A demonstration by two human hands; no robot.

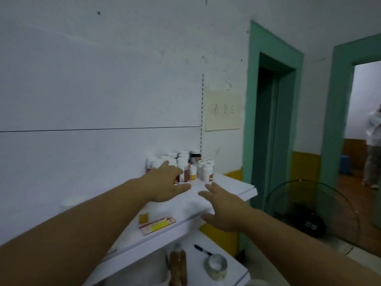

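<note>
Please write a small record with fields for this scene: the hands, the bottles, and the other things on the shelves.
shelf: white, against the wall
bottles: upright cluster at the back of the shelf
left hand: open, at the cluster's front; contact unclear
right hand: open, apart from the bottles
box: flat on the same shelf
lower shelf: tape, pen

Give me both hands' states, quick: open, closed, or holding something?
Left hand: open, fingers spread at the bottles, gripping none.
Right hand: open, empty, above the shelf.
</note>
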